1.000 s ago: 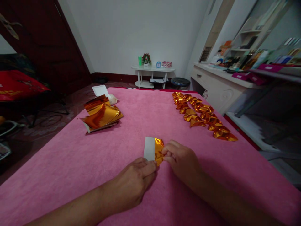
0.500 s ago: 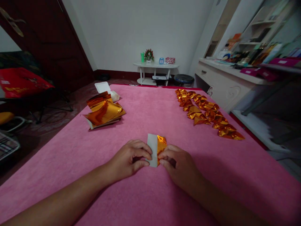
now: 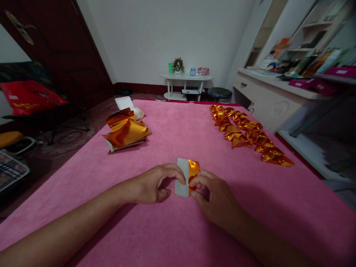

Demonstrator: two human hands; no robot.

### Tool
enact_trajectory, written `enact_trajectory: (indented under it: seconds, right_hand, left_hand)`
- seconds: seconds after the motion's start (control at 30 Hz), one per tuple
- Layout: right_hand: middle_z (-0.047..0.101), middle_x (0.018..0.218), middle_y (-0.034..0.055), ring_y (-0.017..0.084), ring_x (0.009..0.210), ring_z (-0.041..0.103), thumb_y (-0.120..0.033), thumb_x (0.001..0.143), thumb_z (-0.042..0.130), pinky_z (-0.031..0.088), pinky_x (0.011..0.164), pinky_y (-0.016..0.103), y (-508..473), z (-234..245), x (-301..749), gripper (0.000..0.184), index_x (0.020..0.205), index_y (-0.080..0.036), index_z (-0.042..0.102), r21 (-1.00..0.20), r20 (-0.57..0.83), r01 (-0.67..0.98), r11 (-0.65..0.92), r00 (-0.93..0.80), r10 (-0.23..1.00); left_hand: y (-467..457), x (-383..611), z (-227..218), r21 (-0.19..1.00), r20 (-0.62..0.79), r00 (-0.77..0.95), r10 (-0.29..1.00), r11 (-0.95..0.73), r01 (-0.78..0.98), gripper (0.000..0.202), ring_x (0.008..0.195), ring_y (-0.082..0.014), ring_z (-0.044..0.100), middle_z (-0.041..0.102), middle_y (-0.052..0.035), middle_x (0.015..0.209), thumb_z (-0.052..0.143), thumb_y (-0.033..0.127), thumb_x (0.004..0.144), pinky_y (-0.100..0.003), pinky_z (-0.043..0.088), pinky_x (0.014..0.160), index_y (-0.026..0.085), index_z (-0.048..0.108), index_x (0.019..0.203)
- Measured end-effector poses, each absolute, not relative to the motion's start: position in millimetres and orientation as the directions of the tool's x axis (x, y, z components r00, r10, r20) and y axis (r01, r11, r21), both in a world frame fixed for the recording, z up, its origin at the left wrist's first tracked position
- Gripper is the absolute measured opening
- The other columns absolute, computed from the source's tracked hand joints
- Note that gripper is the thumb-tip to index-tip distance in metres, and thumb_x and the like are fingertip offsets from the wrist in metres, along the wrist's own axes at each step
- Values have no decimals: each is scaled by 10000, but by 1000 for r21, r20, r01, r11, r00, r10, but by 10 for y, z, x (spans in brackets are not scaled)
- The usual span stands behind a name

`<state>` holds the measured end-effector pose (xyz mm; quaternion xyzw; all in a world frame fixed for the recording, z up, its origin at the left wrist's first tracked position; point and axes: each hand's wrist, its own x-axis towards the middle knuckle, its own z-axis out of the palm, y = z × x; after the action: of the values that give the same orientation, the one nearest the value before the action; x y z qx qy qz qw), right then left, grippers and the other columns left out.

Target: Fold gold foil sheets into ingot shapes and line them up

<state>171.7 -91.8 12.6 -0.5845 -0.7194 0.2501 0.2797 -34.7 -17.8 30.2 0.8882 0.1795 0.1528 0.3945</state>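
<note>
A small folded sheet of gold foil paper (image 3: 182, 190) lies on the pink cloth (image 3: 172, 230) in front of me. Its left part shows the pale grey back, its right part the shiny gold face. The fingertips of my left hand (image 3: 154, 183) press on the grey part, the thumb spread away from them and off the paper. My right hand (image 3: 215, 196) pinches the gold right edge between thumb and curled fingers. A loose stack of gold foil sheets (image 3: 129, 133) is at the far left. Rows of folded gold foil pieces (image 3: 233, 135) run along the far right.
An opened white container (image 3: 124, 102) sits behind the stack. Past the far edge stand a white side table (image 3: 186, 77) and a dark round stool (image 3: 219, 92). A cluttered white desk (image 3: 267, 87) flanks the right; a red bag (image 3: 32, 97) is on the left.
My left thumb has drawn back off the paper, opening away from the fingers. My right hand keeps its pinch on the gold edge. The whole view has shifted slightly.
</note>
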Motion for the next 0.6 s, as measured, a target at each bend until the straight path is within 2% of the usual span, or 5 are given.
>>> enact_trajectory:
  seconds: [0.13, 0.33, 0.43, 0.6]
  right_hand:
    - [534, 735, -12, 130, 682, 501, -30, 678, 509, 345, 607, 246, -922, 119, 1718, 199, 724, -201, 600, -678, 115, 707, 201, -167, 979]
    - [530, 741, -12, 127, 692, 500, -48, 719, 500, 335, 612, 243, -900, 121, 1706, 179, 720, -195, 602, -672, 114, 715, 191, -155, 981]
    - [539, 741, -13, 127, 696, 501, -53, 727, 505, 333, 616, 243, -893, 120, 1702, 176, 706, -197, 605, -668, 116, 719, 191, -153, 981]
    - [543, 740, -16, 125, 695, 498, -61, 719, 535, 331, 620, 243, -899, 109, 1707, 158, 714, -200, 612, -664, 131, 720, 202, -154, 979]
  left_hand:
    - [-133, -337, 229, 762, 171, 888, 428, -628, 156, 415, 985, -158, 539, 570, -52, 1051, 511, -39, 711, -301, 430, 898, 186, 604, 1046]
    - [-102, -315, 103, 790, 227, 846, 483, -599, 130, 139, 936, -170, 544, 570, -73, 1005, 570, 157, 837, -288, 443, 831, 178, 674, 927]
    - [-81, -290, 85, 829, 218, 820, 529, -544, 130, 110, 899, -158, 549, 571, -59, 958, 591, 212, 843, -277, 449, 809, 179, 695, 859]
    - [-63, -226, 107, 864, 175, 804, 569, -481, 152, 109, 855, -136, 554, 574, -40, 898, 610, 208, 832, -255, 448, 788, 181, 716, 827]
